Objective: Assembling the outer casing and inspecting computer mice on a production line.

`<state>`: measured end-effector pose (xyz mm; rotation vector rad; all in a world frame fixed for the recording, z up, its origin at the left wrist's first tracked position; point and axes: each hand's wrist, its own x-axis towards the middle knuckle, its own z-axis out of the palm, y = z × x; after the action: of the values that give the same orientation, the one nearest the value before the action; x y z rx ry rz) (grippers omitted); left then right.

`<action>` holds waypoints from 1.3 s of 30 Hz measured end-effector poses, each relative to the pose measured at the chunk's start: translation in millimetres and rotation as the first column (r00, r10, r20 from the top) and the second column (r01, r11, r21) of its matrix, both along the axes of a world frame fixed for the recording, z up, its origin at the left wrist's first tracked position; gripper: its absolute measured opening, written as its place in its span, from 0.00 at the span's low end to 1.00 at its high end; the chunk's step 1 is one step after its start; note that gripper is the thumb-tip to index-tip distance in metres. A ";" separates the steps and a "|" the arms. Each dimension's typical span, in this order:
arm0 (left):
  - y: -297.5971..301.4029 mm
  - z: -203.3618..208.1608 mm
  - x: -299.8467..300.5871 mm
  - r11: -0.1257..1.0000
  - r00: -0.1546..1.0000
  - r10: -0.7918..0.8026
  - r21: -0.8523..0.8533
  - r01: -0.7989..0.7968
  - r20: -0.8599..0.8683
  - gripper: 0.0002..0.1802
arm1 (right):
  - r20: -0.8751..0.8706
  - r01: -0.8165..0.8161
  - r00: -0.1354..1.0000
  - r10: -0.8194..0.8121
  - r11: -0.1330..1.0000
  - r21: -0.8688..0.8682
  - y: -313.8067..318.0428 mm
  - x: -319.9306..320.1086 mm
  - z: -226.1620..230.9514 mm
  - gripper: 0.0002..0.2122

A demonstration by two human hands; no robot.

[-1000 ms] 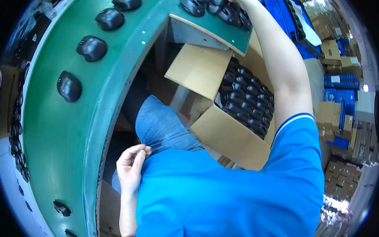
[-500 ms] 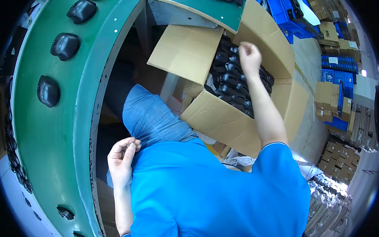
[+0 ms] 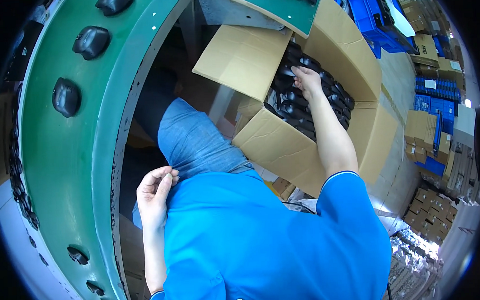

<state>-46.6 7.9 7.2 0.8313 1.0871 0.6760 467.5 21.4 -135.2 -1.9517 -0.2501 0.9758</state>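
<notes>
An open cardboard box [image 3: 282, 140] to my right is filled with rows of black computer mouse shells [image 3: 294, 108]. My right hand [image 3: 307, 83] is inside it, over the top layer. Its fingers are curled down among the shells, and what they hold, if anything, is hidden. My left hand [image 3: 155, 191] rests near my lap by the hem of my blue shirt, with thumb and fingertips pinched together. Anything between those fingertips is too small to tell.
A green conveyor belt [image 3: 55, 156] curves along my left, carrying spaced black mice [image 3: 66, 97]. Ahead, a green tabletop [image 3: 277, 10] with more black pieces overhangs a box flap [image 3: 242, 54]. Blue crates [image 3: 373, 21] stand beyond the box, and stacked cartons [image 3: 429, 207] at far right.
My right hand has shifted slightly left and down in the box, its fist turning into fingers curled over the shells. My left hand keeps its pinch. Mice on the belt appear farther up the picture.
</notes>
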 end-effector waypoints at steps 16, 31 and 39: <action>18.0 37.2 34.5 0.913 0.995 -0.076 0.397 0.093 -0.058 0.15 | -0.102 -0.746 0.560 0.822 0.554 0.369 -5.6 -206.7 192.9 0.12; -19.2 29.2 -15.8 0.953 0.899 0.289 -0.005 -0.304 0.328 0.11 | -0.171 -0.693 0.308 0.936 0.344 0.634 -0.7 -324.6 170.2 0.06; -30.9 17.4 -25.3 0.957 0.928 0.282 -0.003 -0.290 0.244 0.10 | 0.075 -0.807 0.321 0.944 0.231 0.543 -4.4 -333.7 173.3 0.04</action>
<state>-71.9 -22.9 24.6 0.6028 0.9839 1.0172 133.8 17.1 38.1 -1.0035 -1.4684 1.6797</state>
